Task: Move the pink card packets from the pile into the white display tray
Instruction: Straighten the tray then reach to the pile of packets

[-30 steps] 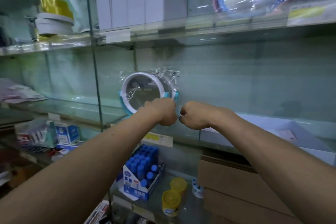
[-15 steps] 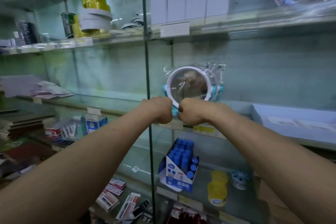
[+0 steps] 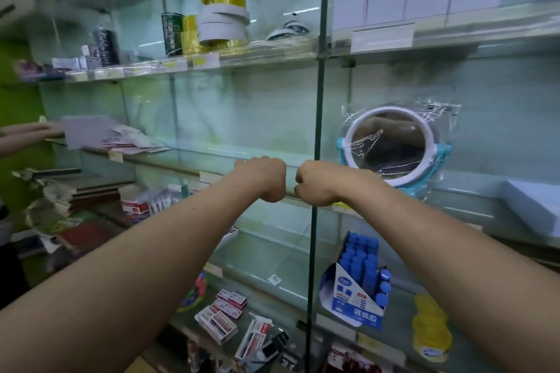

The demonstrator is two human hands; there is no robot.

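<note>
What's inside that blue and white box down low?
Blue-capped tubes stand packed in the box. Only their tops show; the box's front wall hides their lower parts.

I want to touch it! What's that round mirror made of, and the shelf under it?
The round mirror looks like shiny glass in a smooth white and blue plastic frame, wrapped in crinkly clear film that glints. The shelf looks like clear glass: smooth, faintly green, see-through.
</note>
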